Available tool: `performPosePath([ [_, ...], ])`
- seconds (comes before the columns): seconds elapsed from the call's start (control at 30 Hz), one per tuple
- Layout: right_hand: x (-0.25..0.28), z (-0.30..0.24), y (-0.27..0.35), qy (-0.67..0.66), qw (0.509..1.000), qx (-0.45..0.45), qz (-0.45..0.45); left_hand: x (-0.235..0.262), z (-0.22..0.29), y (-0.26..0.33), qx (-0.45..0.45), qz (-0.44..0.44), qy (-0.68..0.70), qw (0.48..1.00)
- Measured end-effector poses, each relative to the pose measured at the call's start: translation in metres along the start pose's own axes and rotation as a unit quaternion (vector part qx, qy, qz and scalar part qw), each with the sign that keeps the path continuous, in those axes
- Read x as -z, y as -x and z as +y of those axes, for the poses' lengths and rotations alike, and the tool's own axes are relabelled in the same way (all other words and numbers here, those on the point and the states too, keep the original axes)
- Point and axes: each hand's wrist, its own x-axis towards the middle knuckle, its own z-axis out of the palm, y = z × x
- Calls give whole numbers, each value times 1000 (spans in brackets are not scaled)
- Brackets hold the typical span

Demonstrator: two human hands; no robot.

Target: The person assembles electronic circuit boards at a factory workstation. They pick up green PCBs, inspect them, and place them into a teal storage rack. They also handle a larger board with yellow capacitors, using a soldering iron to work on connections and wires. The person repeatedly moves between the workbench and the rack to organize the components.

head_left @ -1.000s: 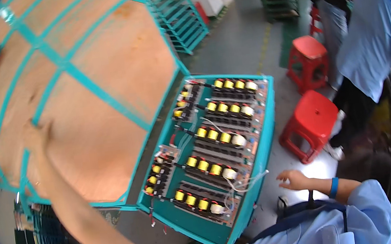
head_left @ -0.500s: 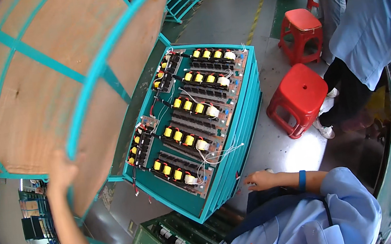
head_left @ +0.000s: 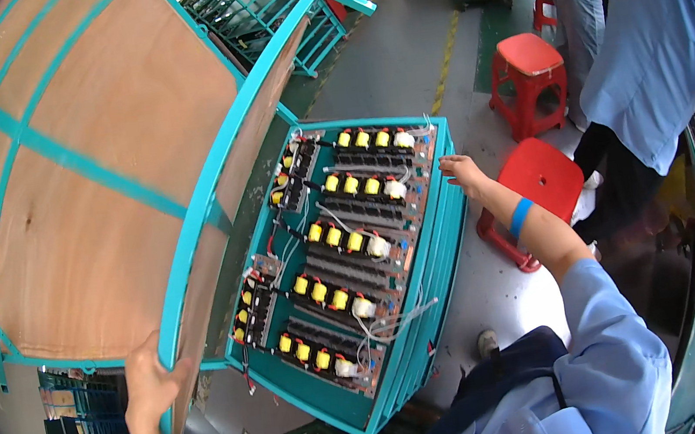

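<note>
Right hand (head_left: pixel 463 174) sits higher than earlier, beside shallow teal tray (head_left: pixel 337 401) of yellow-coiled circuit boards (head_left: pixel 354 242); grip loosely spread, empty | left hand (head_left: pixel 152 381): grip closed round near edge of teal-framed brown wooden panel (head_left: pixel 198 203), left of tray | panel seems stiff, bulky; best held by frame

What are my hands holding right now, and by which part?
Your left hand grips the teal-framed wooden panel by its teal edge, near the lower end. Your right hand appears to hold nothing.
</note>
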Motion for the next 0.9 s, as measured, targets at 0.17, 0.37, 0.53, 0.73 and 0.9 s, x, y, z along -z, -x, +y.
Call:
performPosePath([
  [0.17, -15, 13, -141, -63, 990, -83, 93, 25, -11, -14, 25, 33, -2, 999],
  [0.37, -36, 2, -216, -249, 957, 69, 130, 22, -12, -21, 119, 12, -33, 992],
  [0.53, -129, -15, -128, 476, 779, 398, -90, 15, -17, -16, 138, 29, 1, 990],
  [0.73, -122, 18, -117, 713, 491, 424, -267, 14, -11, -17, 146, 36, 3, 989],
  [0.9, -101, 10, -104, 728, 540, 368, -207, 9, -11, -15, 128, 40, 9, 991],
])
